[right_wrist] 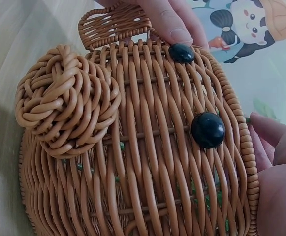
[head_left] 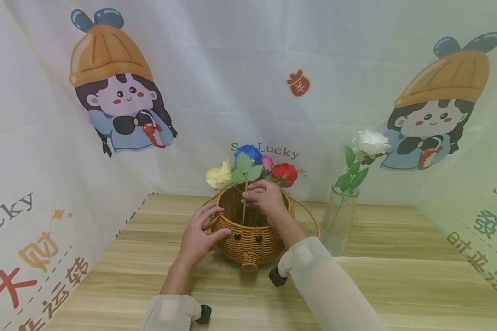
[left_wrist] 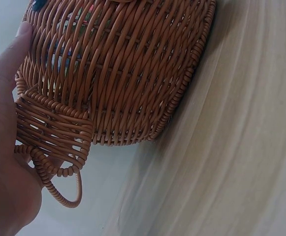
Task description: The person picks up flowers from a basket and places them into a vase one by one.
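Note:
A brown wicker basket (head_left: 248,246) with black bead eyes and a woven snout (right_wrist: 66,101) stands on the table. My left hand (head_left: 199,236) holds its left side, thumb on the front near an eye, fingers by the rim. The ear flap (left_wrist: 54,128) lies in that hand's grasp. Over the basket's opening, my right hand (head_left: 267,200) pinches a green leafy stem (head_left: 244,209), which stands upright under a blue rose (head_left: 248,154). Around it in the basket are a yellow flower (head_left: 218,175), a pink one (head_left: 267,162) and a red rose (head_left: 285,174).
Right of the basket, a clear glass vase (head_left: 339,225) holds a white rose (head_left: 370,142). The basket's handle (head_left: 314,218) hangs out on its right side. A printed cloth (head_left: 232,82) encloses the back and sides of the wooden table (head_left: 397,276).

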A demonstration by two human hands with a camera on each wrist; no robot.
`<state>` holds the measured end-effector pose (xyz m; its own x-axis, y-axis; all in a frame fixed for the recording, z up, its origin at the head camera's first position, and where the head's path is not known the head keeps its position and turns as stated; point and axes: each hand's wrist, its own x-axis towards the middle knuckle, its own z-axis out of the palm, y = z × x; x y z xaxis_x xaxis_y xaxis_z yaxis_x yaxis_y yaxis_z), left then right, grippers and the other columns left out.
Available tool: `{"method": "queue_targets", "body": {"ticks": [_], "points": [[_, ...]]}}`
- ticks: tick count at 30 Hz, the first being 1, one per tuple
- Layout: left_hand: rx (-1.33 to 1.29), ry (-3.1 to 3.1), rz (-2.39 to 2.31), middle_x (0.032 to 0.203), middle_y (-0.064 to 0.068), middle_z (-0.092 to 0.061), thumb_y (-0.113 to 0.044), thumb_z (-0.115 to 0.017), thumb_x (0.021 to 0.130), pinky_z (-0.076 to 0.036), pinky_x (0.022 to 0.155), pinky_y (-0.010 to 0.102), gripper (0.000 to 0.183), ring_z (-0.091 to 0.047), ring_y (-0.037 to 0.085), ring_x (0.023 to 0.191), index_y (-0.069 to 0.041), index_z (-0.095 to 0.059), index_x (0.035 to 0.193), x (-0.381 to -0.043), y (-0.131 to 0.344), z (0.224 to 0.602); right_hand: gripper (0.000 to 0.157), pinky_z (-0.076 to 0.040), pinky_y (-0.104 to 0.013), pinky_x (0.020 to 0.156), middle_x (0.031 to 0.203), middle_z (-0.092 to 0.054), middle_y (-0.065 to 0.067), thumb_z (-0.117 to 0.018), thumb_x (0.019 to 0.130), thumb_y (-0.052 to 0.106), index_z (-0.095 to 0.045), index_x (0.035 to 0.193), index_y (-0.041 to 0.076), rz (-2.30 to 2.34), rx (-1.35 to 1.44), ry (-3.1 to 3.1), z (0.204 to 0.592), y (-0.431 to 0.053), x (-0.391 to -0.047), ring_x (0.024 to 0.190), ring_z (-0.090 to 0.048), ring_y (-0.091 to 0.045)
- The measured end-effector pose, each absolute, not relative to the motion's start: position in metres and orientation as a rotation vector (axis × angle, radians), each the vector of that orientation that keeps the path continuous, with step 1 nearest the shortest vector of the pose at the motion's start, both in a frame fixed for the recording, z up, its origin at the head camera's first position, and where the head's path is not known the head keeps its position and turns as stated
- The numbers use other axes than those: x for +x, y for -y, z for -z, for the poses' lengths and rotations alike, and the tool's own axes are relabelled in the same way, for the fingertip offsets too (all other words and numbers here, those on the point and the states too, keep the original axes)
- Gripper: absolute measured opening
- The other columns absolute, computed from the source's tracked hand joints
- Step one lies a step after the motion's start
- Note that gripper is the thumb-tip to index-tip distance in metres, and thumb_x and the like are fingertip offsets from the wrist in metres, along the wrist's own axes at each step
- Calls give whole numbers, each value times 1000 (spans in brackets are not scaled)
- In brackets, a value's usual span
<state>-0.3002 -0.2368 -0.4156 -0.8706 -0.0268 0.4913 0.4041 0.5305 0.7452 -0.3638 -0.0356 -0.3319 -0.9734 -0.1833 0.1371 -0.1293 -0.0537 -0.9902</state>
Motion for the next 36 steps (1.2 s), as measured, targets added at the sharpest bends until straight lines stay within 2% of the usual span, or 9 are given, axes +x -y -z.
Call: {"method": "queue_targets", "body": {"ticks": [3,5,9,12,14,19,24,31,36], "points": [[-306,2324,1309,158,12,-50,-24,-89,84,-48,114,60,57,-42,40,150,-12,-67,135,-301,236,415,24,-64,-49,92,105,-78,-22,-72,96,-1,-67,118,-8,2182,-379,-2149,332,35,-364,97,-77,-39],[-310,2321,1318,158,12,-50,-23,-89,85,-49,113,59,56,-42,40,150,-11,-67,135,-301,236,415,28,-64,-47,93,109,-77,-24,-71,97,1,-67,122,-10,2145,-389,-2152,332,34,-364,102,-76,-41],[-308,2318,1336,158,12,-50,-22,-89,85,-50,113,59,57,-41,40,151,-10,-67,136,-301,236,414,29,-64,-47,94,111,-76,-26,-68,100,4,-67,124,-12,2061,-422,-2144,331,34,-365,86,-78,-27],[-312,2315,1350,158,12,-49,-22,-88,86,-50,113,58,56,-40,40,151,-10,-67,136,-300,236,414,29,-64,-47,92,108,-76,-24,-66,101,4,-67,124,-13,2001,-462,-2138,330,34,-364,75,-73,-13],[-318,2308,1357,158,12,-49,-22,-88,86,-51,112,57,55,-40,40,151,-11,-67,136,-300,237,414,30,-64,-48,92,104,-76,-20,-66,101,3,-66,126,-13,1972,-483,-2133,329,34,-364,74,-71,-11],[-324,2307,1352,158,13,-50,-22,-87,87,-52,111,57,53,-41,41,150,-11,-67,135,-299,237,414,33,-61,-54,97,105,-72,-14,-67,99,0,-63,129,-11,1946,-502,-2110,328,33,-363,81,-71,-16],[-316,2310,1374,158,12,-49,-21,-89,85,-51,112,56,56,-41,40,150,-10,-67,136,-300,236,414,33,-64,-46,93,120,-70,-21,-68,98,1,-65,130,-7,1954,-513,-2159,325,32,-362,93,-72,-21],[-312,2321,1348,158,13,-49,-22,-89,85,-49,113,60,58,-41,40,150,-9,-66,137,-299,237,413,35,-63,-42,96,136,-66,-25,-69,100,5,-67,133,-5,1998,-488,-2231,317,28,-358,121,-67,-42],[-317,2314,1359,158,13,-49,-21,-89,84,-51,112,59,59,-42,41,149,-9,-66,137,-300,237,414,36,-63,-43,95,136,-66,-27,-68,100,4,-65,135,-7,2103,-482,-2221,308,19,-357,110,-73,-32]]}}
